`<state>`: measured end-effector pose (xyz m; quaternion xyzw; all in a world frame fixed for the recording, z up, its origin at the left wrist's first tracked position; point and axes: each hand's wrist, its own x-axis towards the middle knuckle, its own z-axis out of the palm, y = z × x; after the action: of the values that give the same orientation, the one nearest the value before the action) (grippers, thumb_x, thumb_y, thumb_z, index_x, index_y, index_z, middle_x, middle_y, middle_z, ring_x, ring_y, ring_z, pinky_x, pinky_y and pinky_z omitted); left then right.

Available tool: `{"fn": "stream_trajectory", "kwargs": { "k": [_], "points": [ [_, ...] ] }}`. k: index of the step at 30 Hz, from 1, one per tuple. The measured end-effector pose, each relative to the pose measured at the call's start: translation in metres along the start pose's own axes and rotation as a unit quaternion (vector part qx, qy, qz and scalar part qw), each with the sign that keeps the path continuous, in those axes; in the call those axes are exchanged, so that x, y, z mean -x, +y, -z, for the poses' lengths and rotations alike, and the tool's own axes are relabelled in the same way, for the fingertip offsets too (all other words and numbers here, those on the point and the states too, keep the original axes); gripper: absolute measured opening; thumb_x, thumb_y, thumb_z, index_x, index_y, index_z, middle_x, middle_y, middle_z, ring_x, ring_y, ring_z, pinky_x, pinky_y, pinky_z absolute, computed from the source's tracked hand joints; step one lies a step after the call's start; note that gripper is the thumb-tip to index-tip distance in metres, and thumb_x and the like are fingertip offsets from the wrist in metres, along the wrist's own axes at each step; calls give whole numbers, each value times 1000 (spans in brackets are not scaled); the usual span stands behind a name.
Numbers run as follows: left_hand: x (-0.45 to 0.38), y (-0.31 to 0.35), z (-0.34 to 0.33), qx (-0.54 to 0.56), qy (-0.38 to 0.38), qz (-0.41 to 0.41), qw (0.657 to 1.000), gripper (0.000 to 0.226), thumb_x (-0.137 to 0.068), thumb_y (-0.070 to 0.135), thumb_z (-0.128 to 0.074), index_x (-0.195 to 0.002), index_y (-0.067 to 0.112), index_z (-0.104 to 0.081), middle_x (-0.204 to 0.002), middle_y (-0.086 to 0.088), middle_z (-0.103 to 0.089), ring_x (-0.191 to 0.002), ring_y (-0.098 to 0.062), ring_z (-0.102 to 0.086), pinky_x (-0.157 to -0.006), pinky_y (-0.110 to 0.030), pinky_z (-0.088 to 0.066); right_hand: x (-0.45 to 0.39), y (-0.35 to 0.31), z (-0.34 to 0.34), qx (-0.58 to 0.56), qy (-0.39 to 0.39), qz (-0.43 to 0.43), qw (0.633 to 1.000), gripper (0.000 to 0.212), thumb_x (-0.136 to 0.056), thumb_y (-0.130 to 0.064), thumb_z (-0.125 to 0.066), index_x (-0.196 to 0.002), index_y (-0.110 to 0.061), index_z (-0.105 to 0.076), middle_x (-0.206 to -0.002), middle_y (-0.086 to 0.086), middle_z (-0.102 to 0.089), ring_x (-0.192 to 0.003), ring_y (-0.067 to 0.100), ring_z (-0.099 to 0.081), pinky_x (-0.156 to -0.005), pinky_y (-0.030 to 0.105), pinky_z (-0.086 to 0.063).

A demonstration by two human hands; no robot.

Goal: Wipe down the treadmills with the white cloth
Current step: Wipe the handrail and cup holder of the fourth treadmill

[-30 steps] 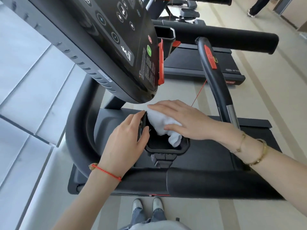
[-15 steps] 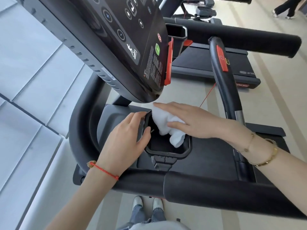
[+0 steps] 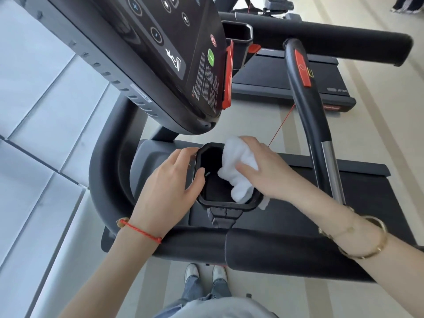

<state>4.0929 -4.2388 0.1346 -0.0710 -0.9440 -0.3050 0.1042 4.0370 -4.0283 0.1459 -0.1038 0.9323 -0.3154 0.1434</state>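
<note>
A black treadmill stands in front of me, its control console tilted above a black cup holder. My right hand holds the white cloth bunched against the holder's right inner wall and rim, the cloth hanging down into the recess. My left hand grips the left rim of the cup holder, thumb hooked over its edge. The padded front handlebar runs under both forearms.
A curved side handle with a red tab rises on the right, and a red safety cord hangs by it. A second treadmill stands beyond. White wall panels are on the left. My shoes are on the floor.
My right hand has drawn the cloth back to the right side of the cup holder, so more of the dark recess shows. My left hand has stayed on the left rim.
</note>
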Motion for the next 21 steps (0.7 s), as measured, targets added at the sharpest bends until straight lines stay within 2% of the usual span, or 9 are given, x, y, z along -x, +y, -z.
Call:
{"fn": "stream_trajectory", "kwargs": {
  "k": [3,6,8,10,15,18,21],
  "points": [
    [1,0,1,3,-2,1,1000,38,-94,35,-52,-129,20,-53,-110,7,-61,-91,-14,-60,-76,-30,-50,-9,-8,3,0,8,-23,1000,39,-98,-31,-46,-137,-31,-38,-109,-4,-50,-96,18,-47,-69,32,-33],
    [1,0,1,2,-1,-3,1000,37,-94,34,-52,-129,20,-52,-109,7,-61,-88,-13,-59,-74,-27,-48,19,-7,-7,-86,27,-60,994,46,-97,-32,-47,-139,-33,-27,-112,-6,-50,-89,12,-54,-63,25,-38],
    [1,-1,0,4,-1,-5,1000,36,-95,34,-52,-129,21,-52,-109,8,-61,-88,-13,-60,-73,-28,-49,43,-6,-19,-161,39,-84,983,56,-96,-33,-48,-143,-35,-18,-121,-5,-49,-95,6,-53,-67,20,-40],
    [0,-1,0,4,-1,-7,1000,36,-94,34,-51,-128,21,-52,-109,9,-61,-87,-13,-60,-72,-27,-48,55,-6,-26,-207,48,-106,971,57,-97,-37,-48,-144,-34,-16,-124,-5,-50,-102,8,-53,-73,24,-43],
    [0,-3,0,7,-2,-14,1000,38,-94,34,-50,-128,17,-53,-110,4,-62,-88,-17,-62,-74,-34,-53,25,-11,-12,-119,40,-112,986,46,-98,-37,-47,-137,-21,-27,-99,-7,-54,-86,8,-55,-63,28,-43],
    [0,-4,-1,8,-7,-17,1000,40,-94,35,-50,-130,16,-52,-111,3,-62,-89,-18,-62,-76,-37,-53,4,-12,7,-87,0,-77,993,39,-97,-37,-49,-133,-24,-39,-110,0,-59,-98,18,-58,-77,33,-48],
    [-1,-4,-2,9,-8,-19,1000,40,-94,35,-50,-130,17,-51,-113,2,-62,-91,-19,-63,-77,-38,-53,7,-7,9,-67,-18,-51,996,43,-98,-38,-48,-137,-28,-36,-112,0,-59,-100,19,-58,-80,32,-46]
  ]
}}
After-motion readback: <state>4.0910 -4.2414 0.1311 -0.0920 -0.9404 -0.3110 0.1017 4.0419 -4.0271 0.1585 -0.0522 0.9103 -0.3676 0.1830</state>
